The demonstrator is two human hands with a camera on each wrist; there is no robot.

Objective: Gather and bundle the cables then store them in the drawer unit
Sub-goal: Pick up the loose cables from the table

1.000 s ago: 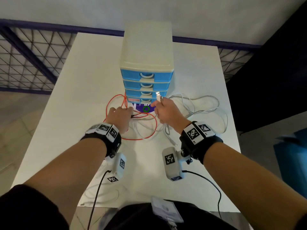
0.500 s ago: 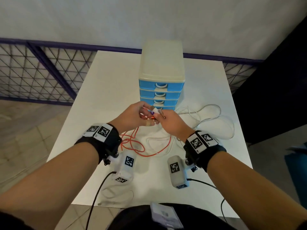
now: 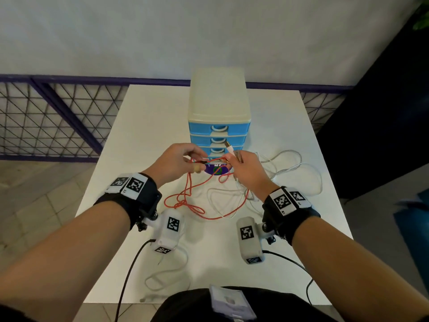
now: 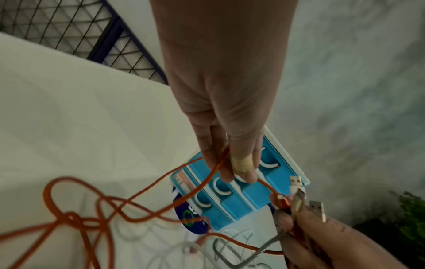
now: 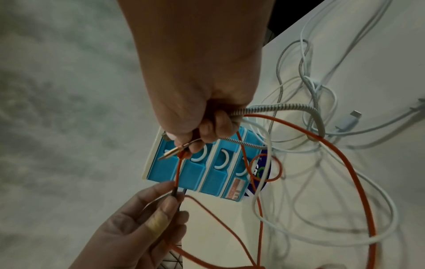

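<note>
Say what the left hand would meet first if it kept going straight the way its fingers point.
Probably the drawer unit: the left hand, pinching the orange cable, points at its lower blue drawer fronts. Depth is unclear; the right hand sits just beside that line.

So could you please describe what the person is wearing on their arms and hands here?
Both forearms are bare. Each wrist carries a black strap, the left wrist strap and the right wrist strap, topped with white tiles printed with black square codes. Beneath each hangs a white camera box with similar codes, left camera box and right camera box, each trailing a black lead. The left hand has a tan plaster on one finger.
</note>
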